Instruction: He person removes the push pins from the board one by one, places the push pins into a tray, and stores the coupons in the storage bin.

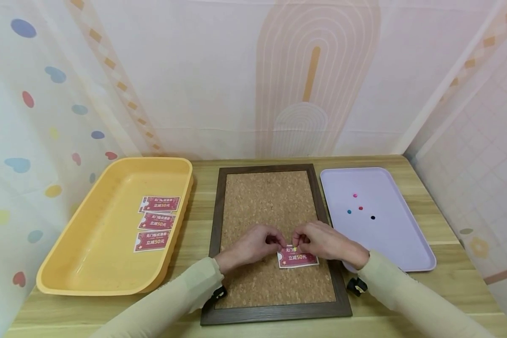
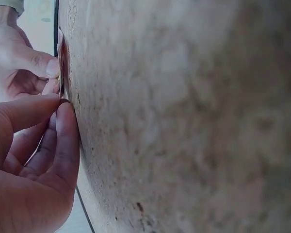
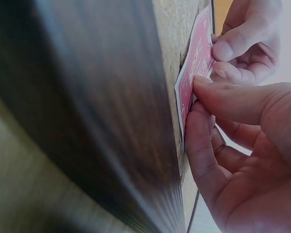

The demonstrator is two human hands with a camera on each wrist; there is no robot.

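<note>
A red coupon (image 1: pixel 297 259) with white edges lies on the cork board (image 1: pixel 266 202), toward its lower right. My left hand (image 1: pixel 255 244) pinches the coupon's upper left edge between thumb and forefinger. At the upper edge, just to the right, my right hand (image 1: pixel 321 240) has thumb and forefinger together on a tiny yellow pushpin (image 1: pixel 295 249), mostly covered by the fingers. In the right wrist view, the coupon (image 3: pixel 199 63) stands slightly off the cork along one edge. Both sets of fingertips are close together there.
Left of the board stands a yellow tray (image 1: pixel 105 162) with several more coupons (image 1: pixel 154 220) along its right side. At the right, a lilac tray (image 1: pixel 388 244) bears several small coloured pushpins (image 1: pixel 361 208). A dark wooden frame (image 1: pixel 279 311) borders the cork.
</note>
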